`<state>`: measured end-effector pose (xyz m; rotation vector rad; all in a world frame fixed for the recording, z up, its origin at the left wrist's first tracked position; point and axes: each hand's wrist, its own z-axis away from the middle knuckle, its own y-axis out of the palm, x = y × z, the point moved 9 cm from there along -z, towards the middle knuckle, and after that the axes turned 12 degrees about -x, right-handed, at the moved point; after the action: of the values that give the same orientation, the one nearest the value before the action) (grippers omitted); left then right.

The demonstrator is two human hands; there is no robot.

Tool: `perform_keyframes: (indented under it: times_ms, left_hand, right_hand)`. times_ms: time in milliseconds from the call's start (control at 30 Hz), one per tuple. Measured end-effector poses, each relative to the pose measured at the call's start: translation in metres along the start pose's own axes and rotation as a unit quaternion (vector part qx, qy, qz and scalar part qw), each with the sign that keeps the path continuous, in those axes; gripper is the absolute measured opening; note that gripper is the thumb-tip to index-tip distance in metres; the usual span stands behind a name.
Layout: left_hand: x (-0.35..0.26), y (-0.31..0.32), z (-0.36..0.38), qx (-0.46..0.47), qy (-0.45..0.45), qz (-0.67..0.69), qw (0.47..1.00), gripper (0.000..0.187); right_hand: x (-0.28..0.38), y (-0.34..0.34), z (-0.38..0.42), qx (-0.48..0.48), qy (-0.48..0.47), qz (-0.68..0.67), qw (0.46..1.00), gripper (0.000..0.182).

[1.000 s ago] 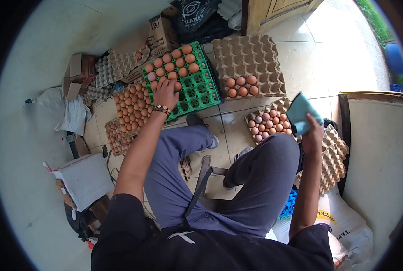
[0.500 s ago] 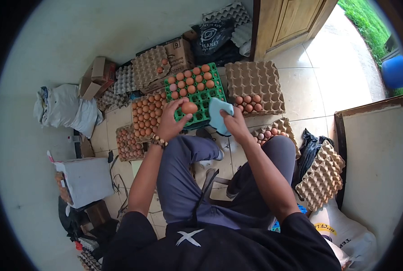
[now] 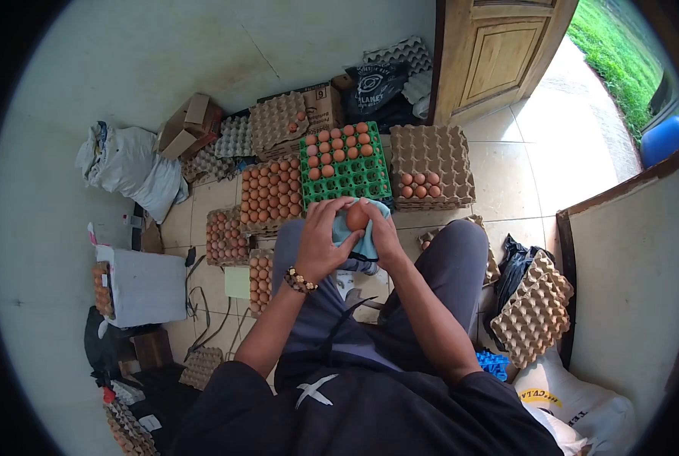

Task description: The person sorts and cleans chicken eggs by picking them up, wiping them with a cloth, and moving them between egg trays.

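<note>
A brown egg (image 3: 357,220) sits between my two hands, with a light blue cloth (image 3: 364,246) against it. My left hand (image 3: 326,239) curls around the egg from the left, thumb and fingers bent. From the other side, my right hand (image 3: 383,237) grips the cloth and presses it to the egg. Part of the cloth is hidden behind the fingers. Just beyond my hands stands a green egg tray (image 3: 347,185); brown eggs fill its far rows, and its near cups show no eggs.
Left of the green tray is a stacked carton tray full of eggs (image 3: 269,190). A brown carton stack (image 3: 438,156) holds several eggs on the right. Cardboard boxes (image 3: 191,125) and a white sack (image 3: 130,171) lie by the wall. A wooden door (image 3: 503,57) stands open.
My hands have come together, bringing the egg and the cloth into contact. Both are now nearer my lap, and the view has shifted slightly.
</note>
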<state>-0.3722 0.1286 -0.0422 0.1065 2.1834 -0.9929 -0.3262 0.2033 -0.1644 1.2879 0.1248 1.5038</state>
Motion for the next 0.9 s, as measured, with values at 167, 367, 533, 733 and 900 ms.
perform_keyframes:
  times_ms: [167,367,533,733,900]
  left_hand:
    - [-0.024,0.000,0.006,-0.012,0.054,-0.013,0.998,0.041]
    - [-0.006,-0.005,0.000,-0.073,0.010,0.028,0.997,0.019]
    - [0.003,-0.009,-0.007,-0.107,-0.033,0.055,0.992,0.012]
    - [-0.030,-0.009,-0.006,-0.076,0.063,-0.011,0.995,0.024]
    - [-0.024,0.008,0.008,-0.005,0.085,-0.037,0.996,0.037]
  right_hand:
    - [0.001,-0.028,-0.002,-0.083,0.009,0.034,0.996,0.035]
    - [0.012,-0.007,0.004,0.018,0.015,-0.005,1.000,0.031]
    - [0.018,0.011,0.018,0.082,0.018,-0.018,0.996,0.025]
    - [0.013,0.000,0.007,0.044,0.021,-0.027,0.998,0.026]
    - [-0.001,-0.016,-0.007,-0.038,0.048,-0.031,0.998,0.030]
